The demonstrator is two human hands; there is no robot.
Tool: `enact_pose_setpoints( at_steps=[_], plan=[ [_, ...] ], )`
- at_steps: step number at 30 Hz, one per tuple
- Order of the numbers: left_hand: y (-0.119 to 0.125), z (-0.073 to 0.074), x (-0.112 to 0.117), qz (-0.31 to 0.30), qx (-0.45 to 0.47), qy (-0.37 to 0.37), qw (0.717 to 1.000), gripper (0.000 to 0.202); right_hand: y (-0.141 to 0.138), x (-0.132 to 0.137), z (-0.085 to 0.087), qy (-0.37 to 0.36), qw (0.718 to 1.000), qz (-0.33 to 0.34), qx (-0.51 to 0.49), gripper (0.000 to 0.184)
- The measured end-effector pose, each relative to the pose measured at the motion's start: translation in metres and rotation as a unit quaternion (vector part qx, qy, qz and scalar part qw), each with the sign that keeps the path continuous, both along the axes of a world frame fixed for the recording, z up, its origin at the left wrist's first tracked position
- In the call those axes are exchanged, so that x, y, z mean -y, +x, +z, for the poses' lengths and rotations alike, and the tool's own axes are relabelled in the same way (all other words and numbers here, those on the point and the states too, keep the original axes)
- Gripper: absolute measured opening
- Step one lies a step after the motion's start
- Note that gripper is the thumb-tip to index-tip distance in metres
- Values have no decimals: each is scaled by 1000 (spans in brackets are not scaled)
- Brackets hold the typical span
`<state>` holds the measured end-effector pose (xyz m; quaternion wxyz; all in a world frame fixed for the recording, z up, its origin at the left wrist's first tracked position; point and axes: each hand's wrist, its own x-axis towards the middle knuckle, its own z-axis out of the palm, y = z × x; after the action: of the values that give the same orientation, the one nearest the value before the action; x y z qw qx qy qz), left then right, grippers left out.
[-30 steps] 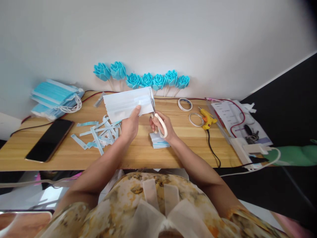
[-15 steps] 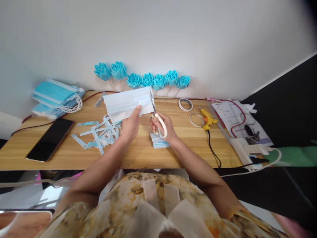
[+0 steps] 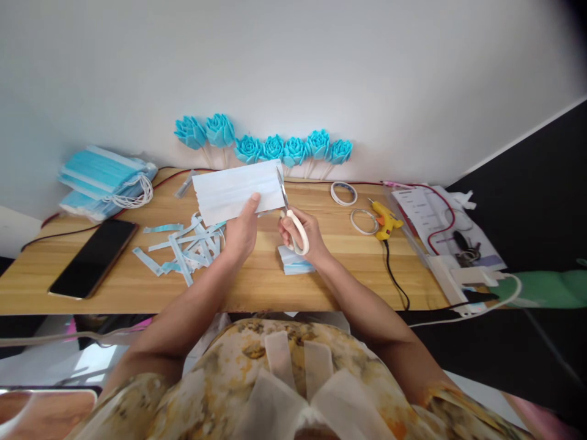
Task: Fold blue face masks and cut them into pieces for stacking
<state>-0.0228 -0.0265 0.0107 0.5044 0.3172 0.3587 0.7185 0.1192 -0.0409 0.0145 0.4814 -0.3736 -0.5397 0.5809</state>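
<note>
My left hand [image 3: 244,229] grips a pale face mask [image 3: 229,192] by its lower edge, thumb on top, holding it flat above the table. In my right hand [image 3: 303,231] are scissors [image 3: 299,231] with white handles; their blades lie along the mask's right edge. Below my right hand, a small folded stack of pale blue mask pieces [image 3: 297,264] rests on the table. Cut blue and white strips [image 3: 183,244] lie in a loose heap left of my left hand, partly hidden by it.
Blue flowers on sticks [image 3: 273,148] lean along the wall. A stack of masks [image 3: 103,177] and a phone [image 3: 94,260] lie at left. Rightward are tape rolls [image 3: 343,194], a yellow glue gun [image 3: 386,220], papers with keys [image 3: 468,244] and a power strip [image 3: 447,278].
The mask has shifted very slightly against the scissors at its right edge. Both hands keep their grip; the other things stay in place.
</note>
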Motion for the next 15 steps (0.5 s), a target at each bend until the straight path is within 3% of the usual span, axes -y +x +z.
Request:
enact_pose_setpoints(
  at_steps=[3, 8, 15],
  plan=[
    [-1, 1, -1, 23, 2, 16, 1000, 61, -1, 0, -1, -3, 1000, 0, 5, 46],
    [-4, 0, -1, -3, 6, 0, 1000, 64, -1, 0, 1, -13, 1000, 9, 1, 50],
    [2, 11, 4, 8, 4, 23, 1000, 67, 4, 0, 10, 9, 999, 35, 19, 56]
  ],
)
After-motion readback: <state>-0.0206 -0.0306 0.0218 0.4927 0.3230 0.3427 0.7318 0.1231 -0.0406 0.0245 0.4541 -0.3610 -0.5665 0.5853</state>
